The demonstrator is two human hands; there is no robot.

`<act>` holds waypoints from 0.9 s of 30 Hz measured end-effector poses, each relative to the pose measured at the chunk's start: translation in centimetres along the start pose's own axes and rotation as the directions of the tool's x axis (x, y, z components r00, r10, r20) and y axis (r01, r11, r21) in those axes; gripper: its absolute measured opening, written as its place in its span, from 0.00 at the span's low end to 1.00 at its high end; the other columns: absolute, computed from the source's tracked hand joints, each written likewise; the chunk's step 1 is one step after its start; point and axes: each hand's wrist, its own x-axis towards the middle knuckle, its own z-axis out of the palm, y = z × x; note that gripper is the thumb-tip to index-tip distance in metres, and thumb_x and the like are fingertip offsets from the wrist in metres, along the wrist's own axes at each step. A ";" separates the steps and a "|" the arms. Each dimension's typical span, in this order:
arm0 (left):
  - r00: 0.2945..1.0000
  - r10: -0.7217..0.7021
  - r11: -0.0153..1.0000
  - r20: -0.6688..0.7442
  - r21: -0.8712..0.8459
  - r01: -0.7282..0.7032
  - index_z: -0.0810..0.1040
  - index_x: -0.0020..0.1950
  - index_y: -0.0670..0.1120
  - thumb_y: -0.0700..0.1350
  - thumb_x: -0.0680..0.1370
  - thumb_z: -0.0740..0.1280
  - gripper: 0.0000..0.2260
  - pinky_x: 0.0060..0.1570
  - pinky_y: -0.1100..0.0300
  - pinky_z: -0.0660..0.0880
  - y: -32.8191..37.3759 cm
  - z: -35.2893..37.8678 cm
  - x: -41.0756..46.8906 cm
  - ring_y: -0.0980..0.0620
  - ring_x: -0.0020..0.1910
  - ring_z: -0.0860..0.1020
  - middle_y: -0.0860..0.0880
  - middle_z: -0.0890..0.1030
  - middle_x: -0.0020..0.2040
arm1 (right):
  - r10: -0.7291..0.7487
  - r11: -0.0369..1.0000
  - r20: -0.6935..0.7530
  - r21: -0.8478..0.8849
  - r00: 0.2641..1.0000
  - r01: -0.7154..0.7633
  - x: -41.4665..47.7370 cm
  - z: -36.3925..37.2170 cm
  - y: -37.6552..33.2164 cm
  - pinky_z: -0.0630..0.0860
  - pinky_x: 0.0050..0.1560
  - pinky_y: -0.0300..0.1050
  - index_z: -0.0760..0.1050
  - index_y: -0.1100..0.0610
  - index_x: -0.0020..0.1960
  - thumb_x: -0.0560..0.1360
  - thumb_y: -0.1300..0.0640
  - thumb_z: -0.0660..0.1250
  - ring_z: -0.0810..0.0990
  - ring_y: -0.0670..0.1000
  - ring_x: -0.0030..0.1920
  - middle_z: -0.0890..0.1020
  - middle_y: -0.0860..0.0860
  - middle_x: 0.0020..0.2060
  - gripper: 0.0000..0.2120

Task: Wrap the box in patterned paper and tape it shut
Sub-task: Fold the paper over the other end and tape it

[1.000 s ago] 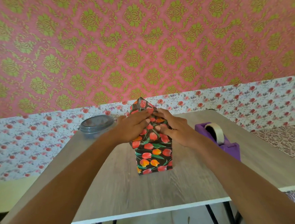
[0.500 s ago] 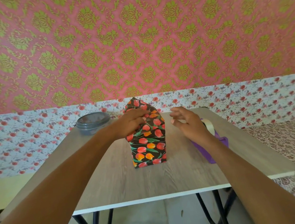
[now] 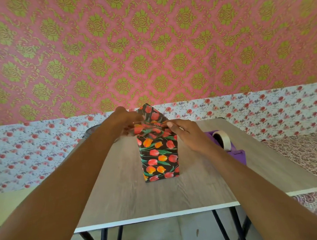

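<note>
A tall box [image 3: 160,158] wrapped in black paper with red and orange tulips stands upright at the middle of the wooden table [image 3: 160,196]. Its top end is unsealed: a pointed flap [image 3: 150,111] sticks up at the back and the side paper is creased inward. My left hand [image 3: 127,122] pinches the paper at the top left edge. My right hand [image 3: 185,134] pinches the paper at the top right corner. A purple tape dispenser [image 3: 231,148] with a whitish roll [image 3: 222,139] sits on the table just right of my right wrist.
A grey round lidded container [image 3: 89,132] stands at the table's back left, mostly hidden by my left forearm. The patterned wall rises right behind the table. The table's front edge and black legs lie near me, with a patterned rug at the right.
My right hand has come back from beside the tape dispenser to the top right of the box. My left hand has shifted up to the top left edge. The front paper now lies folded down.
</note>
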 end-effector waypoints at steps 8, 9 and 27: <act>0.995 0.092 0.959 0.040 -0.274 -0.077 0.84 0.50 0.32 0.28 0.73 0.74 0.07 0.40 0.54 0.84 -0.8 1.1 -0.3 0.43 0.43 0.85 0.36 0.85 0.48 | -0.022 0.993 -0.061 -0.114 0.998 0.015 1.5 -0.2 -0.1 0.65 0.41 0.49 0.78 0.63 0.40 0.84 0.49 0.63 0.73 0.53 0.36 0.76 0.58 0.35 0.21; 0.997 0.068 0.957 0.038 -0.286 -0.054 0.84 0.50 0.31 0.27 0.73 0.73 0.07 0.45 0.50 0.84 -0.9 1.2 -0.4 0.42 0.44 0.85 0.36 0.85 0.48 | -0.017 0.994 -0.053 -0.112 0.998 0.010 1.7 -0.3 -0.1 0.69 0.44 0.48 0.82 0.62 0.43 0.83 0.50 0.65 0.77 0.53 0.40 0.81 0.57 0.39 0.18; 0.779 0.569 0.822 0.264 -0.207 -0.531 0.85 0.57 0.49 0.47 0.73 0.77 0.13 0.54 0.60 0.78 -2.9 -1.3 -5.6 0.55 0.53 0.84 0.50 0.87 0.51 | 0.063 0.996 0.010 -0.070 0.998 -0.062 1.8 -0.7 -1.0 0.61 0.30 0.36 0.80 0.52 0.36 0.82 0.50 0.66 0.67 0.52 0.31 0.74 0.64 0.31 0.17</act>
